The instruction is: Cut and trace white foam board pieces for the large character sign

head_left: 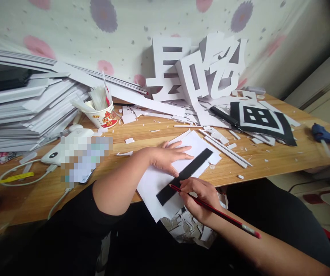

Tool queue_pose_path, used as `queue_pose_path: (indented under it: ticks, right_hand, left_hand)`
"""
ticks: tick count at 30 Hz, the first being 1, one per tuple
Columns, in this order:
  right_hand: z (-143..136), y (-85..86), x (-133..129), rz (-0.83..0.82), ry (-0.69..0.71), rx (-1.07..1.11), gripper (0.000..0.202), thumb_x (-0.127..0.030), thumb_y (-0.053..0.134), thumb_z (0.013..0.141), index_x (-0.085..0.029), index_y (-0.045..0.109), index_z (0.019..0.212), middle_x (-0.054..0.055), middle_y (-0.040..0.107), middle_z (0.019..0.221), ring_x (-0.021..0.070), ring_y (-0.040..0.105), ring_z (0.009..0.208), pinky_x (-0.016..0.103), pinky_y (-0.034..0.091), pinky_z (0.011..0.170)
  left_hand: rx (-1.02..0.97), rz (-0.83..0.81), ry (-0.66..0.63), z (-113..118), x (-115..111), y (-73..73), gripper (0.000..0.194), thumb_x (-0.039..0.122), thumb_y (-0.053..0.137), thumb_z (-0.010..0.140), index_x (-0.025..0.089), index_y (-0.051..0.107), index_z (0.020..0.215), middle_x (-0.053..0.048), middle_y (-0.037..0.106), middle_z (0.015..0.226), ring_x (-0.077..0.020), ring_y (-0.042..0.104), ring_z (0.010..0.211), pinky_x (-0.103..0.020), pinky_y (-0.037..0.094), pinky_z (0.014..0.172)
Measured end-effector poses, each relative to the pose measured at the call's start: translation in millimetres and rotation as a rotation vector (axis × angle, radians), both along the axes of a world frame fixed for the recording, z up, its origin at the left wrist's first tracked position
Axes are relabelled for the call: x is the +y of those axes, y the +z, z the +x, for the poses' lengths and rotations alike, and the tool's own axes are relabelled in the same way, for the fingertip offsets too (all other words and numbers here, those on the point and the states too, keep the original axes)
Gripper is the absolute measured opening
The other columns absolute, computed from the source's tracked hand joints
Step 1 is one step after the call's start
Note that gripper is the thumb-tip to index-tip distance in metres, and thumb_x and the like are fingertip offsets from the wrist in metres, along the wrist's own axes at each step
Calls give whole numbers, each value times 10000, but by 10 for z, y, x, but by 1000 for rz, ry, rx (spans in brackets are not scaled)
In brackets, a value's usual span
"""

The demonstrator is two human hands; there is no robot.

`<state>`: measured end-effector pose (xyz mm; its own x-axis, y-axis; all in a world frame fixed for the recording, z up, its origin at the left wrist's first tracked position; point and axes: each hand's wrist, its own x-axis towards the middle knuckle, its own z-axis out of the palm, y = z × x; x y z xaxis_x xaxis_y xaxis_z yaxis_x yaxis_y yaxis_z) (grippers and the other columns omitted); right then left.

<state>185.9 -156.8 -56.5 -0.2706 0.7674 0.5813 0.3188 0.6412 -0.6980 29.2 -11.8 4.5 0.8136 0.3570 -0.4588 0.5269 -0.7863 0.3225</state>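
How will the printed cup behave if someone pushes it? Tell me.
The printed cup would probably tip readily, as translucent sticks rise well above it, some leaning over one side. Looking like paper, it may dent under a firm push. Jostled, the loose-looking sticks might spill.

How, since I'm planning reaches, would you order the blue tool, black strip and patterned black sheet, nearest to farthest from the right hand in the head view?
1. Black strip: beside the right hand.
2. Patterned black sheet: toward the back right.
3. Blue tool: far right.
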Motion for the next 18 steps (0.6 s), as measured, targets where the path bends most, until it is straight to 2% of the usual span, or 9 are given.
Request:
queue_pose_path:
  ticks: [5, 14, 18]
  right_hand:
    - [45, -61, 12, 1, -44, 5, 158, -76, 553, 816, -216, 540, 744, 0, 665, 726, 162, 685, 743, 276, 550, 670]
    - [85, -23, 54, -8, -69, 8, 152, -82, 541, 799, -207, 541, 714, 14, 676, 708, 168, 690, 709, 267, 539, 620]
    - [89, -38, 58, -28, -95, 8, 155, -87, 541, 795, -210, 545, 702, 15, 675, 697, 175, 692, 714, 266, 528, 600]
  left_hand:
    - [-6, -1, -5, 5, 2, 1, 827, 514, 599, 811, 370, 211, 1526, 50, -57, 1634, -321, -154, 1477, -676, -36, 1119]
    - [-16, 3, -32, -25, 48, -60, 850, 561, 589, 803, 376, 190, 1530, 48, -79, 1632, -310, -166, 1476, -647, -61, 1130]
    - [-16, -31, 0, -23, 30, -27, 749, 494, 538, 855, 394, 209, 1521, 60, -59, 1634, -287, -164, 1479, -648, -43, 1132]
